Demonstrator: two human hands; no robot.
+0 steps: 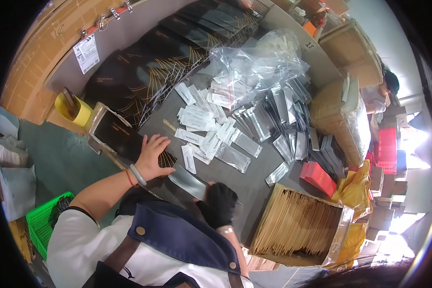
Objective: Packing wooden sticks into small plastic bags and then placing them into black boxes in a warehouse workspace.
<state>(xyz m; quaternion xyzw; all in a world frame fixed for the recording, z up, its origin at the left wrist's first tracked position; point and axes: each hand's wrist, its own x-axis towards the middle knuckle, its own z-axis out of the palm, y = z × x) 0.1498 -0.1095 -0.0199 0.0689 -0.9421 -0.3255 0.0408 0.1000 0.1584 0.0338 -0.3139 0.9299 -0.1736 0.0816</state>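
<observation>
My bare left hand (153, 157) lies with fingers spread over the near end of a black printed package (117, 134) with gold lines, at the table's left edge. Beside its thumb is a flat silver pouch (187, 181). My right hand (220, 204), in a black glove, has its fingers closed at the pouch's right end; the exact grip is partly hidden. Just beyond the hands lie several white printed packets (197, 119) and more silver pouches (234, 157), loosely spread.
Black gold-lined packages (144, 62) line the back. A clear plastic bag (264, 62) lies on the packets. At right stand a carton of thin wooden sticks (297, 223), a red box (318, 177) and cartons (338, 120). A yellow holder (74, 113) and green basket (45, 225) are left.
</observation>
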